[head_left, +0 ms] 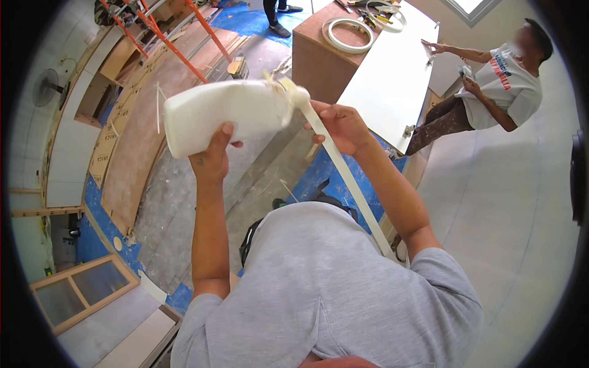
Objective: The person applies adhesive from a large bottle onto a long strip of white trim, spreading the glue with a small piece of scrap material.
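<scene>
A large white plastic bottle (208, 116) lies tilted on its side in the air, with my left hand (213, 153) closed round its lower side. Yellowish residue coats its narrow end, which meets a long white flat strip (348, 175). My right hand (341, 130) pinches this strip near its upper end, beside the bottle's tip. From there the strip runs down past my right forearm toward my side. Whether anything is flowing from the bottle cannot be made out.
Ahead, a white panel (383, 80) lies by a brown wooden box (316, 67) bearing white strip coils (348, 35) and tools. At right a person (503, 86) touches the panel. An orange ladder (202, 34), a power tool (237, 67), boards (138, 147) and blue sheeting (319, 175) occupy the floor.
</scene>
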Tool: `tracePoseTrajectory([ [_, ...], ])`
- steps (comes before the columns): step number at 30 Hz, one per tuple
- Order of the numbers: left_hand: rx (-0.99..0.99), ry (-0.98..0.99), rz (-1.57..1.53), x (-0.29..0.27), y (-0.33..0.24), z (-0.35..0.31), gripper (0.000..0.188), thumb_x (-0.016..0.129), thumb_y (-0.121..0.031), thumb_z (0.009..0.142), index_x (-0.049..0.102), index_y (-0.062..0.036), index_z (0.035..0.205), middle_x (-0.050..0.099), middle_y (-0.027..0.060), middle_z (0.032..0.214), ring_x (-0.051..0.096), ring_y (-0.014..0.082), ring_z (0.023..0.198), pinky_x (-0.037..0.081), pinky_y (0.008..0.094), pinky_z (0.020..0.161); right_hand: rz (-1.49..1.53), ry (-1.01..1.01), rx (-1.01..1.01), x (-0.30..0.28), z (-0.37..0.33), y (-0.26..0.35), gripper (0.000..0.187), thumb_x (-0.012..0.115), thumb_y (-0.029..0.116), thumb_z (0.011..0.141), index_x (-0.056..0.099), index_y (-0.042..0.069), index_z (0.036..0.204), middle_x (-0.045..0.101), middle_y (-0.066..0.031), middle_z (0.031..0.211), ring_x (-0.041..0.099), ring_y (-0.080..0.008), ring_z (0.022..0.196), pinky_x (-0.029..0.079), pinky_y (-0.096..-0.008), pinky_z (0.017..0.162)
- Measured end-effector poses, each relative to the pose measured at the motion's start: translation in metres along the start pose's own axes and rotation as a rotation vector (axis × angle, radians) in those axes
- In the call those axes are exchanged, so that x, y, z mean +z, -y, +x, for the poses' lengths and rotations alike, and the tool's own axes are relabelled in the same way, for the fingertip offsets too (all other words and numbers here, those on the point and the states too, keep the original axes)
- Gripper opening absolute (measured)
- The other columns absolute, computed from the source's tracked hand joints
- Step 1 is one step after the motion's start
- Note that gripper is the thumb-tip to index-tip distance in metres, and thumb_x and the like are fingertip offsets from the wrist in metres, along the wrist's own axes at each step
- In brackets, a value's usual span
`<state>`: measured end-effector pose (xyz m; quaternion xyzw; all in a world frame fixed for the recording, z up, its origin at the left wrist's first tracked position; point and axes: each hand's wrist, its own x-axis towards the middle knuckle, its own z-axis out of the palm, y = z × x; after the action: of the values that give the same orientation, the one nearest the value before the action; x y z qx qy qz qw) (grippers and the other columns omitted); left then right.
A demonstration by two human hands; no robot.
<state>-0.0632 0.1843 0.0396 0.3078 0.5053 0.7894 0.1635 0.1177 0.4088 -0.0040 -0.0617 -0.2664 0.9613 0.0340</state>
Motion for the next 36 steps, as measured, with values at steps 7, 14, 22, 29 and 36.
tracePoseTrajectory([
  [7, 0.038, 0.008, 0.029, 0.001, -0.001, 0.007, 0.049, 0.078, -0.02, 0.087, 0.057, -0.0042, 0.128, 0.067, 0.0072, 0.109, 0.067, 0.0165, 0.088, 0.057, 0.0279, 0.054, -0.005, 0.013, 0.001, 0.003, 0.001, 0.002, 0.051, 0.044, 0.033, 0.101, 0.049, -0.003, 0.138, 0.062, -0.0122, 0.117, 0.06, -0.0196, 0.093, 0.049, -0.0293, 0.061],
  [14, 0.043, -0.024, 0.025, 0.003, 0.004, 0.01, 0.05, 0.076, -0.017, 0.088, 0.055, -0.0044, 0.13, 0.067, 0.0069, 0.11, 0.068, 0.017, 0.087, 0.057, 0.0282, 0.051, 0.016, 0.031, 0.032, 0.003, 0.004, 0.001, 0.06, 0.038, 0.047, 0.105, 0.052, -0.002, 0.137, 0.064, -0.0076, 0.113, 0.06, -0.0188, 0.092, 0.048, -0.0284, 0.06],
  [22, 0.028, -0.069, -0.036, -0.008, 0.011, 0.01, 0.049, 0.076, -0.016, 0.087, 0.055, -0.0055, 0.13, 0.067, 0.0073, 0.111, 0.068, 0.017, 0.087, 0.056, 0.0285, 0.051, 0.002, 0.031, 0.048, -0.004, 0.003, -0.003, 0.06, 0.037, 0.046, 0.106, 0.052, -0.002, 0.138, 0.065, -0.0068, 0.113, 0.06, -0.0185, 0.093, 0.047, -0.0281, 0.059],
  [29, -0.006, -0.09, -0.045, -0.017, 0.011, 0.007, 0.048, 0.075, -0.019, 0.088, 0.055, -0.0053, 0.129, 0.067, 0.008, 0.11, 0.068, 0.018, 0.087, 0.056, 0.0285, 0.05, -0.019, 0.02, 0.044, 0.001, 0.007, -0.003, 0.062, 0.037, 0.048, 0.105, 0.052, -0.002, 0.138, 0.066, -0.007, 0.112, 0.06, -0.0171, 0.092, 0.047, -0.0277, 0.059],
  [36, 0.009, -0.093, 0.024, -0.022, 0.01, 0.023, 0.045, 0.074, -0.018, 0.089, 0.056, -0.0046, 0.128, 0.067, 0.0083, 0.108, 0.068, 0.0178, 0.087, 0.056, 0.0285, 0.051, -0.01, -0.05, 0.04, 0.004, 0.016, 0.0, 0.062, 0.041, 0.05, 0.104, 0.055, -0.002, 0.133, 0.067, -0.0066, 0.105, 0.064, -0.017, 0.088, 0.048, -0.028, 0.059],
])
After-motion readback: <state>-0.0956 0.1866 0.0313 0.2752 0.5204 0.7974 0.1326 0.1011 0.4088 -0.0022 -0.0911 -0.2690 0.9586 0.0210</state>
